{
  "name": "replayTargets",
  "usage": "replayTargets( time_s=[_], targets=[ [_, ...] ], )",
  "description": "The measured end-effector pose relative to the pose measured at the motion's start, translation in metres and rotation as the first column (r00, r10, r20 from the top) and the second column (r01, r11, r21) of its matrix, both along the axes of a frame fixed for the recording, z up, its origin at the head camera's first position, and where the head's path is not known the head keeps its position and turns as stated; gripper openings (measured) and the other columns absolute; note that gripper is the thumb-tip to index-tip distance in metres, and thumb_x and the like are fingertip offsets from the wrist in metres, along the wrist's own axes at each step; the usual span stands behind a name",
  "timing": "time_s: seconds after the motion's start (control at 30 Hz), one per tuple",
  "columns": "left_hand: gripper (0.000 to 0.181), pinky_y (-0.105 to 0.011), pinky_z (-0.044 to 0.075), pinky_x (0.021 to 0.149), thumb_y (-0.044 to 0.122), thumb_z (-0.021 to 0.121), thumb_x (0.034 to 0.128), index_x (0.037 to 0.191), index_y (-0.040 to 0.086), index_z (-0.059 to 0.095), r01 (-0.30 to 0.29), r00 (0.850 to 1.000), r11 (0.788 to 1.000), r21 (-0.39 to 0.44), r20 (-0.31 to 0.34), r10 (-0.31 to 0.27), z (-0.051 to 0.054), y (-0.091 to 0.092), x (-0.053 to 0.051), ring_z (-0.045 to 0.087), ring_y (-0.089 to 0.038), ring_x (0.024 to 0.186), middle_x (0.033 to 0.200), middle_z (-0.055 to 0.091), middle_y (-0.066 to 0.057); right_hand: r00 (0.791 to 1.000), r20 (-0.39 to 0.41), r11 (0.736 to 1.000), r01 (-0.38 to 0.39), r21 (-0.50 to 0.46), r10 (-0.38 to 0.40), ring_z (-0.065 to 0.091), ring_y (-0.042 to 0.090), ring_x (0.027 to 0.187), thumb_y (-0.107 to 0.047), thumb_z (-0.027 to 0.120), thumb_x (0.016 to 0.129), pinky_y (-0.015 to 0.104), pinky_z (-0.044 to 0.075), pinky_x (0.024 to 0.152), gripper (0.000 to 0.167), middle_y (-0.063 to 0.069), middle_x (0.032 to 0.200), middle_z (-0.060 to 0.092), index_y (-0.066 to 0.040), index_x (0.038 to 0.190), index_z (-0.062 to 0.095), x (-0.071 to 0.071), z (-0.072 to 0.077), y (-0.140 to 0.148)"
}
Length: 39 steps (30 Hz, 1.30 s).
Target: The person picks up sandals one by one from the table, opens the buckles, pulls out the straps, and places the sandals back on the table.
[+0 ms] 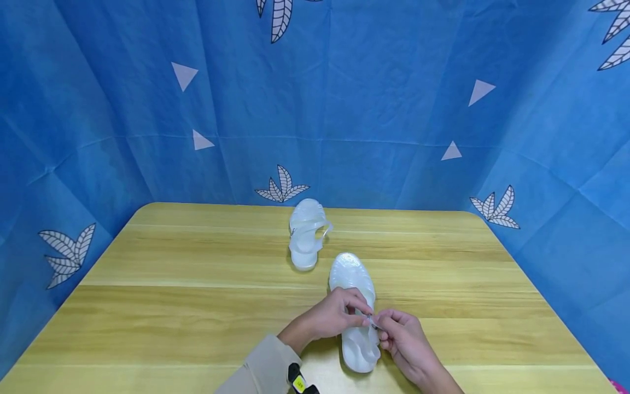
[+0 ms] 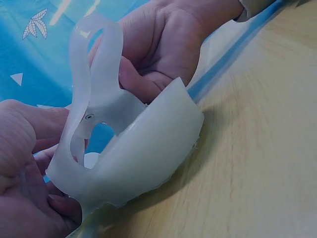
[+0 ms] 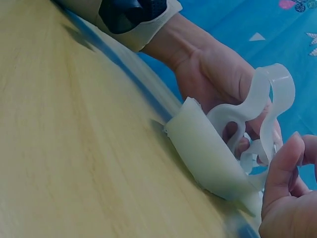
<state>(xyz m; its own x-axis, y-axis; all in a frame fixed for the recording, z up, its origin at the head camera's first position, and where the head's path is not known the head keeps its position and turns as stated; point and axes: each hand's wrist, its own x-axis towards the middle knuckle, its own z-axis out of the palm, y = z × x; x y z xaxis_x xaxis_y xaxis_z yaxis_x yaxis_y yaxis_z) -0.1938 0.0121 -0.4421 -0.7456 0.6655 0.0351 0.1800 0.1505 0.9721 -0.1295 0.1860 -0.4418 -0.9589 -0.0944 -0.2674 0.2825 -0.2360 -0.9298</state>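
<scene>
A translucent white sandal (image 1: 350, 273) lies on the table, sole down, its heel towards the person; in the wrist views its heel (image 2: 148, 148) (image 3: 208, 148) is close up. My left hand (image 1: 332, 316) reaches over the sandal from the left, thumb and forefinger pinching the strap beside a small metal buckle (image 1: 374, 324). From the right, my right hand (image 1: 406, 342) pinches the strap's end with curled fingers. The left wrist view has my left hand (image 2: 25, 163) at the left edge; the right wrist view has my right hand (image 3: 292, 193) at the right edge. Fingers partly hide the buckle.
A second white sandal (image 1: 305, 235) lies farther back on the wooden table (image 1: 197, 317), left of the held one. Behind the table hangs a blue cloth (image 1: 374, 109) with white leaves and triangles. My left wrist wears a black band (image 1: 297, 377) over a beige sleeve.
</scene>
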Motion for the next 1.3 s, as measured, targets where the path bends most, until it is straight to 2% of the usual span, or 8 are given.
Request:
replayTargets(
  time_s=[0.2, 0.4, 0.5, 0.57, 0.67, 0.87, 1.07, 1.3],
  targets=[
    [0.015, -0.018, 0.044, 0.068, 0.007, 0.072, 0.0815, 0.095, 0.002, 0.074, -0.005, 1.000, 1.000, 0.003, -0.003, 0.005, 0.001, 0.000, 0.000, 0.052, -0.004, 0.080, 0.086, 0.061, 0.005, 1.000, -0.024, 1.000, 0.003, 0.007, -0.002, 0.047, 0.002, 0.058, -0.002, 0.057, 0.086, 0.012, 0.041, 0.050, 0.011, -0.005, 0.070, 0.051, -0.009, 0.078, 0.059, 0.000, 0.002, -0.001],
    [0.015, -0.017, 0.043, 0.065, 0.007, 0.072, 0.0811, 0.095, 0.002, 0.074, 0.005, 1.000, 1.000, -0.010, -0.015, -0.005, 0.002, -0.004, -0.001, 0.050, -0.004, 0.075, 0.086, 0.062, 0.003, 0.983, -0.007, 0.983, -0.182, -0.036, 0.181, 0.054, 0.002, 0.065, -0.013, 0.058, 0.092, 0.013, 0.047, 0.058, 0.005, -0.004, 0.079, 0.059, -0.010, 0.090, 0.061, 0.001, 0.004, 0.013],
    [0.015, -0.017, 0.042, 0.066, 0.007, 0.072, 0.0811, 0.095, 0.002, 0.073, 0.011, 1.000, 1.000, -0.008, -0.017, -0.012, 0.001, -0.004, -0.002, 0.050, -0.004, 0.076, 0.087, 0.062, 0.002, 0.965, -0.028, 0.962, -0.263, -0.076, 0.262, 0.060, 0.004, 0.072, -0.010, 0.056, 0.093, 0.015, 0.051, 0.065, 0.005, -0.003, 0.085, 0.062, -0.009, 0.095, 0.061, 0.002, 0.004, 0.022],
    [0.015, -0.017, 0.042, 0.067, 0.007, 0.072, 0.0811, 0.095, 0.002, 0.074, 0.009, 1.000, 1.000, -0.008, -0.018, -0.009, 0.001, -0.004, -0.002, 0.050, -0.004, 0.077, 0.087, 0.062, 0.002, 0.958, -0.046, 0.954, -0.285, -0.093, 0.282, 0.062, 0.005, 0.074, -0.008, 0.055, 0.093, 0.016, 0.052, 0.068, 0.007, -0.003, 0.086, 0.063, -0.009, 0.096, 0.060, 0.003, 0.003, 0.025],
    [0.015, -0.017, 0.042, 0.066, 0.007, 0.073, 0.0805, 0.095, 0.003, 0.074, 0.003, 1.000, 1.000, -0.008, -0.029, -0.003, 0.002, -0.004, -0.002, 0.050, -0.004, 0.076, 0.086, 0.062, 0.003, 0.960, -0.071, 0.957, -0.275, -0.089, 0.270, 0.061, 0.004, 0.074, -0.006, 0.055, 0.093, 0.016, 0.052, 0.068, 0.009, -0.004, 0.084, 0.063, -0.011, 0.095, 0.062, 0.002, 0.001, 0.024],
    [0.015, -0.017, 0.042, 0.065, 0.006, 0.073, 0.0801, 0.095, 0.003, 0.074, 0.005, 0.999, 1.000, -0.006, -0.051, -0.005, 0.002, -0.003, -0.002, 0.049, -0.002, 0.073, 0.084, 0.060, 0.007, 0.978, -0.093, 0.978, -0.192, -0.078, 0.185, 0.057, 0.002, 0.070, -0.005, 0.056, 0.091, 0.015, 0.049, 0.064, 0.013, -0.007, 0.082, 0.061, -0.014, 0.089, 0.066, 0.002, -0.001, 0.019],
    [0.016, -0.017, 0.043, 0.068, 0.006, 0.072, 0.0808, 0.096, 0.002, 0.073, 0.002, 1.000, 1.000, 0.002, -0.028, -0.002, 0.003, -0.002, -0.001, 0.050, -0.003, 0.078, 0.086, 0.061, 0.004, 0.976, -0.134, 0.974, -0.190, -0.126, 0.173, 0.058, 0.001, 0.069, -0.003, 0.053, 0.093, 0.014, 0.050, 0.064, 0.019, -0.007, 0.082, 0.062, -0.015, 0.089, 0.068, 0.001, -0.002, 0.015],
    [0.016, -0.017, 0.042, 0.068, 0.007, 0.072, 0.0814, 0.097, 0.003, 0.073, -0.003, 1.000, 1.000, 0.007, 0.006, 0.003, 0.005, -0.001, 0.001, 0.049, -0.006, 0.080, 0.087, 0.060, 0.000, 0.984, -0.126, 0.977, -0.145, -0.155, 0.126, 0.059, 0.001, 0.070, -0.003, 0.054, 0.093, 0.014, 0.051, 0.064, 0.018, -0.006, 0.083, 0.064, -0.014, 0.088, 0.068, 0.002, -0.004, 0.013]
  ],
)
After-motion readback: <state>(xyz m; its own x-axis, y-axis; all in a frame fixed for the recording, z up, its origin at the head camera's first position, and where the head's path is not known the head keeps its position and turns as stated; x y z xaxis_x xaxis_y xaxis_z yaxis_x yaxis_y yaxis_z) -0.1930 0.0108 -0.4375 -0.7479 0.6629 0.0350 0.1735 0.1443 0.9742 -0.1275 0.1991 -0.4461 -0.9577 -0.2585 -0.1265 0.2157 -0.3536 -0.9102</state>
